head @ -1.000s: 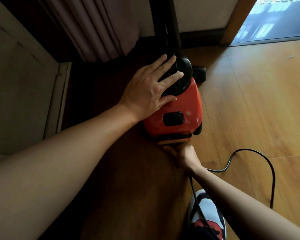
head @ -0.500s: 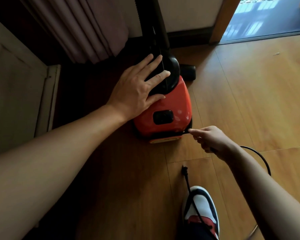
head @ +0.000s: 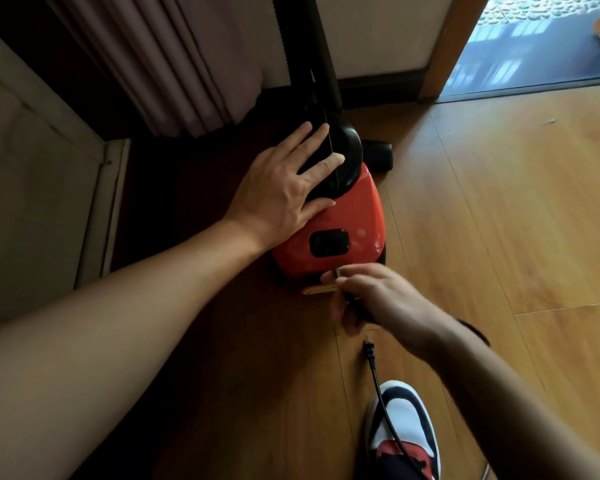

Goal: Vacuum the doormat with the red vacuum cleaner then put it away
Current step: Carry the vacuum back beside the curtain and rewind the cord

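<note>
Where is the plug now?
In the head view, the plug lies on the floor at lower centre, between the right hand and the shoe.

Glossy red plastic vacuum cleaner (head: pixel 340 220) on smooth wood-look floor (head: pixel 499 220), beside a matt pleated cloth curtain (head: pixel 174 53).

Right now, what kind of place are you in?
Most likely a room in a home, near a doorway. The floor is wooden boards, a long curtain hangs down, and a red vacuum cleaner sits there, the left hand on it, the right hand pinching its cord.
</note>
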